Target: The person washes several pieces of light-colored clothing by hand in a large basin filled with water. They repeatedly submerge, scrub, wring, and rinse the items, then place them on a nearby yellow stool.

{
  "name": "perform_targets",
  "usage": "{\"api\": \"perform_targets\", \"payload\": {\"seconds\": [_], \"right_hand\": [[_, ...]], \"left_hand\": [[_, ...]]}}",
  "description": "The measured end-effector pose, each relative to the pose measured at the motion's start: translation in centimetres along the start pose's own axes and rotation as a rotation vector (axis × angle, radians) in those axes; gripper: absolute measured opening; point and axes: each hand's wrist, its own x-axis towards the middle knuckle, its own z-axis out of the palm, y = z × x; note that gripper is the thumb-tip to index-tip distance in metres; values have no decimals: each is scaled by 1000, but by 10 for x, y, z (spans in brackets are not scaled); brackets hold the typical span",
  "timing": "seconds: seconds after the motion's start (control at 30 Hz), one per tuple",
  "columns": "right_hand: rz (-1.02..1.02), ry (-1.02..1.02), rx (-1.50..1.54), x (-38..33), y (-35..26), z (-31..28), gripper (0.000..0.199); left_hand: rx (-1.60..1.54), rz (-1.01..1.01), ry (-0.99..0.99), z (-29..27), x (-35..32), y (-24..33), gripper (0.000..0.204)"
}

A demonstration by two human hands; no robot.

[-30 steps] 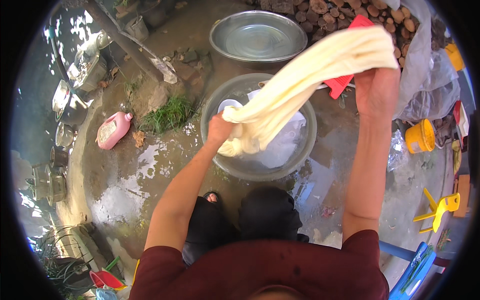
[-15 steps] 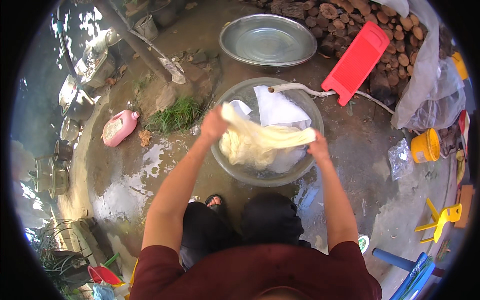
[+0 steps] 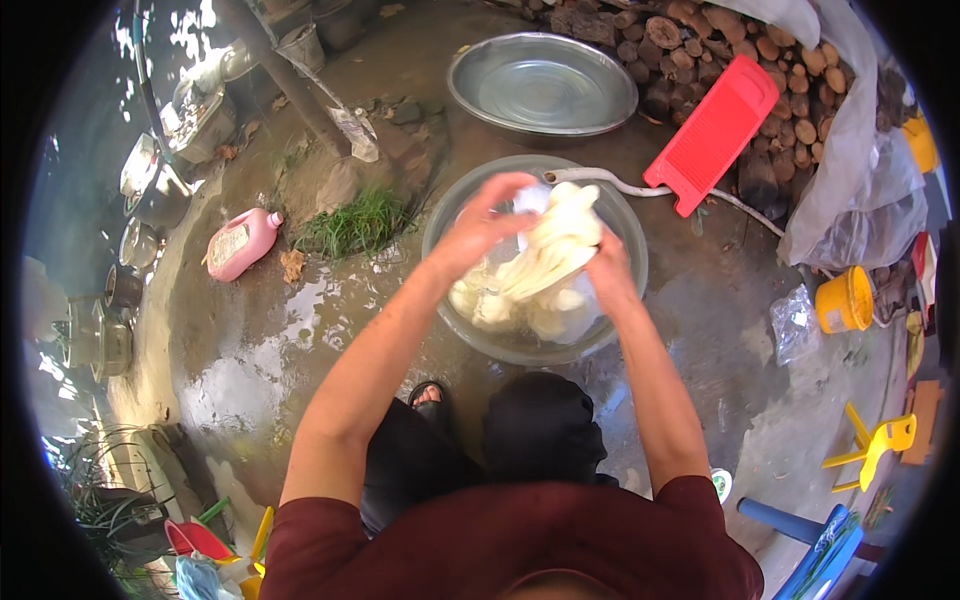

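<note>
1. The cream cloth, bunched into a twisted roll, runs from upper right to lower left above the grey basin.
2. The left hand grips its upper part with fingers curled round it; the right hand clamps the right side, fingers closed.
3. The grey basin holds water and more of the cloth.
4. Behind it a metal basin holds only shallow water, and a red washboard lies against the logs.

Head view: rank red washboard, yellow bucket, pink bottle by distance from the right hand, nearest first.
1. Red washboard: up and to the right of the right hand, leaning against the log pile.
2. Yellow bucket: far right, on the ground at about the hand's height in the picture.
3. Pink bottle: lying far left, beyond the left hand and the basin.
</note>
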Motion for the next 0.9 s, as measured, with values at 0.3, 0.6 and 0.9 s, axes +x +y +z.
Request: {"api": "perform_targets", "payload": {"seconds": [0.3,0.6,0.9], "right_hand": [[-617,24,675,-17,-194,-38,38],[-641,411,400,-56,-191,-113,47],[-43,559,123,-29,78,-150,46]], "left_hand": [[1095,-476,-171,31,-30,-119,127],[-356,-169,270,97,28,-176,41],[624,87,427,-16,72,-27,35]]}}
